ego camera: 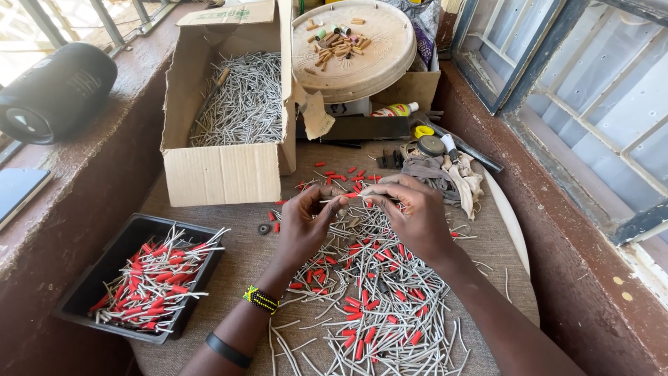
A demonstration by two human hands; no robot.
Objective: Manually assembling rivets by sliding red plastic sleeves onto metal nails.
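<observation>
My left hand (306, 223) and my right hand (416, 214) meet above the middle of the mat, fingertips pinched together. Between them they hold a thin grey wire pin (348, 198) with a small red sleeve at its tip. Under and in front of both hands lies a loose heap of grey pins and red sleeves (369, 306). More loose red sleeves (344, 177) are scattered just beyond the fingers. A beaded band and a dark band circle my left wrist.
A black tray (90, 278) at the left holds pins fitted with red sleeves. An open cardboard box (223, 167) of bare grey pins stands behind. A round beige lid (390, 63) with small parts, rags (452, 177), a black speaker (56, 90) and window frames surround the mat.
</observation>
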